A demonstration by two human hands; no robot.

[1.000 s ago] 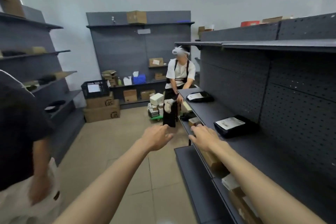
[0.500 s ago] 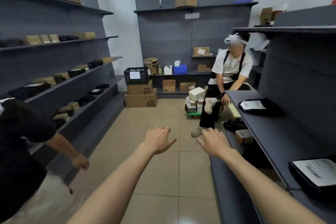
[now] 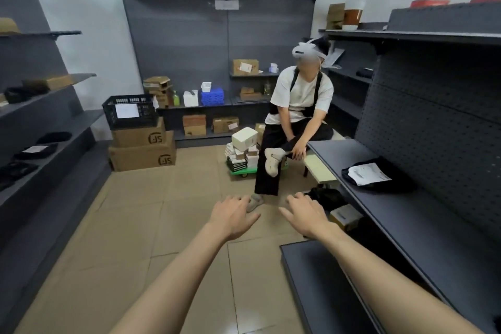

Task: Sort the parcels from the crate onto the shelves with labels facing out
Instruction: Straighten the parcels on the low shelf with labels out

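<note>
My left hand (image 3: 233,218) and my right hand (image 3: 305,215) reach out side by side over the tiled floor (image 3: 130,225), both palm down with fingers loosely spread and nothing held in either. The black crate (image 3: 130,111) sits well beyond them, on top of two stacked cardboard boxes (image 3: 142,149) against the far wall, with a white sheet on its front face; I cannot tell what lies inside it. To the right of the crate, a seated person (image 3: 296,116) in a white shirt wears a headset, and just beside that person's legs a small green cart (image 3: 241,169) carries a pile of white boxes. Far to the right of the crate, the right-hand shelf (image 3: 406,225) holds a black parcel (image 3: 376,177) lying flat, its white label facing up. Left of the crate, the left-hand shelves (image 3: 40,160) carry dark parcels and a few brown boxes.
</note>
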